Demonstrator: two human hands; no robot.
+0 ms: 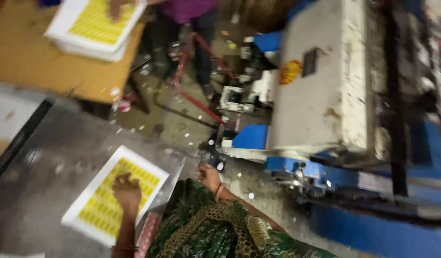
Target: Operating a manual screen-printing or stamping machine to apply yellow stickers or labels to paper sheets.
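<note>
Yellow-printed sheet (116, 193) lies at lower left of the frame on the grey metal table (53, 157), angled, white border showing; your left hand (127, 190) rests on its middle, fingers curled and pressed down on the paper; your right hand (209, 177) sits at lower centre, at the table's edge beside the machine, a bangle on the wrist; blur means you cannot tell whether its fingers are spread or closed. Table surface is dull, scuffed, flecked with paper bits; a dark strip runs along its left side. Upper left: wooden table (48, 67) bearing a stack of like yellow sheets (93, 26), another person's hand (116, 8) on top. Floor (182, 124) between is littered with scraps; red metal frame (201, 71) stands there. Right half: large white-and-blue machine (325, 95), grimy, heavily blurred.
</note>
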